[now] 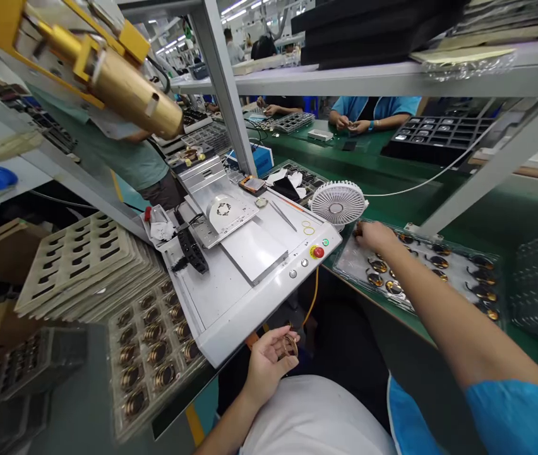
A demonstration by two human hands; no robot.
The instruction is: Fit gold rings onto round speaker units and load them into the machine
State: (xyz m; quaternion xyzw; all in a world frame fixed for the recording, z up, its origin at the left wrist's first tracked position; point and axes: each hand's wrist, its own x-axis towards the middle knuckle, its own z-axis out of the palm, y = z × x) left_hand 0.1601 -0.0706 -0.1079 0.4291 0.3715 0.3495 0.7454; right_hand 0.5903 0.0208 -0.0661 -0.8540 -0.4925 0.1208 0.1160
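My left hand (269,363), low in front of my lap, has its fingers curled around a thin gold-coloured metal ring (290,345). Stretched out to the right, my right hand (377,237) is at the far left corner of a clear plastic tray (352,268). Its fingertips are closed on a small dark, round part (358,229), partly hidden by the fingers; I cannot tell whether it is lifted. Rows of shiny round parts with dark curved tails (393,287) lie in that tray.
A white machine bench (221,316) stands ahead, with a metal fixture (224,212), tweezers (283,216) and a red stop button (317,252). A white fan (338,203) sits behind it. A brass cylinder (136,91) hangs upper left. Left are stacked trays (79,253); a co-worker's hands (352,125) show opposite.
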